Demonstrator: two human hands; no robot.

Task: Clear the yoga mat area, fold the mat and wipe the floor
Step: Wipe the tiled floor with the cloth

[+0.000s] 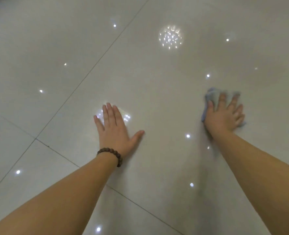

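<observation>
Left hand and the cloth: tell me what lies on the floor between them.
In the head view, only bare glossy floor tile with light reflections lies between the left hand and the blue cloth under the right hand.

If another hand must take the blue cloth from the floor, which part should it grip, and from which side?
Probably the bunched far-left corner of the blue cloth, approached from the far side. It pokes out beyond the fingertips of the right hand, which covers the rest flat against the floor.
</observation>
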